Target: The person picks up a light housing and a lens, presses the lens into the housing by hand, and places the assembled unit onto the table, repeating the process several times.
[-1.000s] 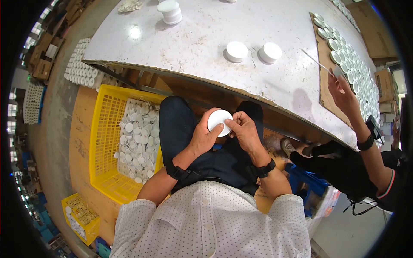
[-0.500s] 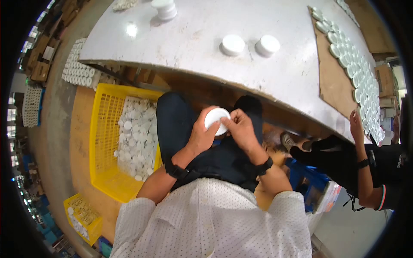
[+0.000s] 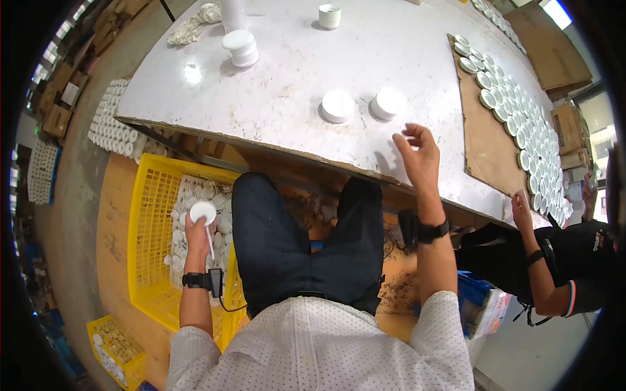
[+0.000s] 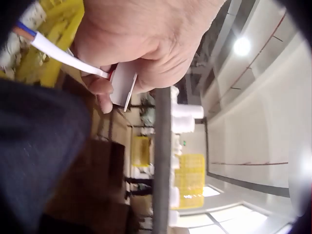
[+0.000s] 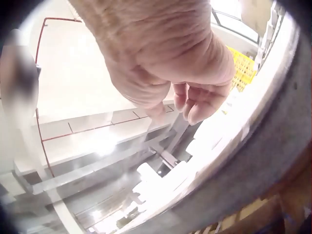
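My left hand is over the yellow crate at the left of the legs, holding a white round lid-like piece. In the left wrist view the flat rim of this white piece shows edge-on beside the fingers. A thin white stick with a blue and orange end also runs from the same grip. My right hand is raised above the table's front edge, fingers loosely bent, holding nothing. Nearest to it on the table are two white round stacks.
A yellow crate contains many white discs. On the table stand a white spool-shaped stack, a small pot and a crumpled cloth. Rows of white dishes lie on cardboard at right; another person sits there.
Both hands were together on the white piece above the lap. The left has carried it left over the crate; the right has let go and moved up and right to the table.
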{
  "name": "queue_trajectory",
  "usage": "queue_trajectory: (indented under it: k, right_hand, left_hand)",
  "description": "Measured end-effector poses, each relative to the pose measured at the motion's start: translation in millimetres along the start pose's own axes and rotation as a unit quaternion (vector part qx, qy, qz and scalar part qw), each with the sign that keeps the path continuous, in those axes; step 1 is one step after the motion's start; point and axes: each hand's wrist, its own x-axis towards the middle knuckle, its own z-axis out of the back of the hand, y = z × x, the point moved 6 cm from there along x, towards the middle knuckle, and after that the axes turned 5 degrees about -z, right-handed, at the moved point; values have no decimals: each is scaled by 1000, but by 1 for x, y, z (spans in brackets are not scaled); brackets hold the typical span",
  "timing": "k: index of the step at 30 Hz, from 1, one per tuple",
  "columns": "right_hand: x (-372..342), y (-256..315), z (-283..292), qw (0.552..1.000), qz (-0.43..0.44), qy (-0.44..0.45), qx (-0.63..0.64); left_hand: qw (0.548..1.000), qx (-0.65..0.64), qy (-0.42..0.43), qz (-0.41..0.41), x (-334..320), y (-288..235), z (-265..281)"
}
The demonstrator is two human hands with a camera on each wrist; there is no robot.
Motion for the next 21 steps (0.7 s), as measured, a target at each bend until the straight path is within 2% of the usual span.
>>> queue_trajectory:
  k: [2,4,6,8,9,10,11,12,14,16,19,21]
  right_hand:
    - [24,-5,-1,997,31,-14,-64]
    - [38,-1,-7,992,47,-6,-116]
    - [52,2,-17,983,65,2,-170]
    - [61,2,-29,966,98,18,-237]
    - [63,6,-32,965,99,19,-241]
    - [65,6,-38,966,60,46,-248]
    - [66,5,-43,964,21,70,-255]
    - [65,8,-45,963,20,66,-260]
    - [63,10,-46,956,18,67,-284]
    - [57,9,-37,956,39,48,-287]
    - [55,11,-4,959,124,-49,-250]
    - [65,-5,24,943,128,-81,-297]
  left_hand:
    - [996,12,-84,11,11,43,51]
    - [989,60,-91,100,-1,64,84]
    - [983,58,-122,127,7,116,142]
    - [965,39,-224,130,-10,129,170]
    - [965,37,-222,133,-11,148,192]
    - [945,175,-243,128,-5,169,225]
    - [907,311,-258,119,3,177,238]
    - [909,309,-251,120,2,174,231]
    - [945,217,-172,174,-7,165,199]
    - [951,207,-160,165,-8,159,170]
    - [967,194,-147,70,-2,152,133]
    - [975,179,-117,63,-6,133,101]
